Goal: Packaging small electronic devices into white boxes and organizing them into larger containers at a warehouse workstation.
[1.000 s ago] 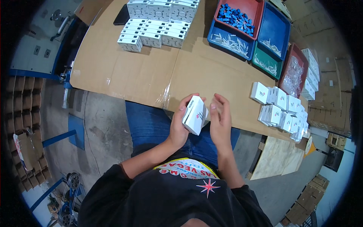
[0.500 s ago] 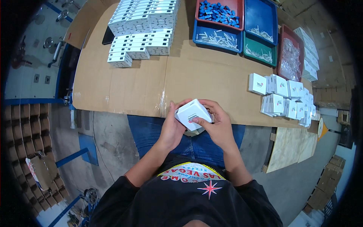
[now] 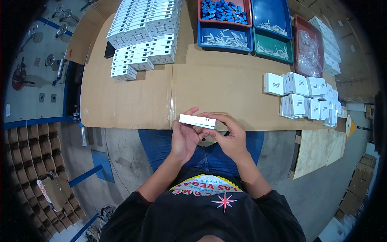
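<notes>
A small flat white box (image 3: 196, 121) is held between my hands just off the table's near edge, turned so that a narrow side shows. A slit runs along that side, with small dark marks near its right end. My right hand (image 3: 230, 135) grips the box's right end, thumb at the front and fingers behind. My left hand (image 3: 184, 141) supports the left end, palm partly turned up and fingers curled around and under it. Part of those fingers is hidden by the box. Similar white boxes with a small red print (image 3: 297, 84) stand in rows at the right.
Stacked white cartons (image 3: 147, 30) rise at the table's far left. A red tray (image 3: 250, 18) holds blue parts; a blue tray (image 3: 225, 48) and a green tray (image 3: 274, 57) hold thin white pieces. Clear plastic fills another red tray (image 3: 298, 52). Cardboard (image 3: 217, 86) covers the table.
Both hands have tilted the white box from its printed broad face to its narrow side. The left fingers have shifted along its left end. The view has moved slightly.
</notes>
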Demonstrator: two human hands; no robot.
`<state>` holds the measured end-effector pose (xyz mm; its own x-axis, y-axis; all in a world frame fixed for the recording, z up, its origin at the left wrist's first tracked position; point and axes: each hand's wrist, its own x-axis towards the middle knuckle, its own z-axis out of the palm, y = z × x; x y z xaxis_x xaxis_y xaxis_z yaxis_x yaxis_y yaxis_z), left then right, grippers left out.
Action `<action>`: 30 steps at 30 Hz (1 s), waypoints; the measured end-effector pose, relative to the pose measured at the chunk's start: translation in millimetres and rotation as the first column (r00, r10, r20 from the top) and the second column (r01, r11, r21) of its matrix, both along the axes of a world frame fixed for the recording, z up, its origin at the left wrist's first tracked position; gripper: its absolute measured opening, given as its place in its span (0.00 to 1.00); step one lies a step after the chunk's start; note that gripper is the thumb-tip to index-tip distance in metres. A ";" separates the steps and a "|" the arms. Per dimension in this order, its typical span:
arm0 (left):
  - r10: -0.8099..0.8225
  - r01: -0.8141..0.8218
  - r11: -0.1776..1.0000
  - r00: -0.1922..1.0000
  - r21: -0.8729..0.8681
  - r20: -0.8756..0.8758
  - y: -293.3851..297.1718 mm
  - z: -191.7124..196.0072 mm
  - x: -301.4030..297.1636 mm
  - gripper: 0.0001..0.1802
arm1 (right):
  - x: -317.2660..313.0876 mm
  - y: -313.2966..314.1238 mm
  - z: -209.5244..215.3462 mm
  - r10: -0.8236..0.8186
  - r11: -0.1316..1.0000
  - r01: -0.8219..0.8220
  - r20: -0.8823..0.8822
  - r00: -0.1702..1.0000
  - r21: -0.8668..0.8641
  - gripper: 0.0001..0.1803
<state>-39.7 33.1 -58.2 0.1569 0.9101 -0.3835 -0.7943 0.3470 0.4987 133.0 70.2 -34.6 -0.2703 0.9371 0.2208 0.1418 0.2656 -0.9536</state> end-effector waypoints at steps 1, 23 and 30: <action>0.000 0.000 1.000 1.000 0.000 -0.002 0.5 0.8 0.7 0.37 | 0.9 -1.4 -1.6 0.007 0.998 -0.008 -0.021 1.000 -0.069 0.26; -0.182 0.426 0.866 0.757 0.263 -0.627 13.1 13.8 -8.0 0.59 | -9.9 -3.0 8.9 -0.148 0.969 0.134 -0.052 0.988 -0.209 0.34; 0.188 0.263 0.897 0.500 0.354 -0.846 13.8 -0.5 1.0 0.61 | -22.0 -22.7 6.5 0.033 0.857 -0.160 -0.258 0.966 -0.490 0.47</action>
<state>-38.6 46.9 -58.7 0.0013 0.9993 0.0370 0.1062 -0.0370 0.9937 111.0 47.5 -28.1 -0.3656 0.9077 -0.2060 -0.1006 -0.2585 -0.9608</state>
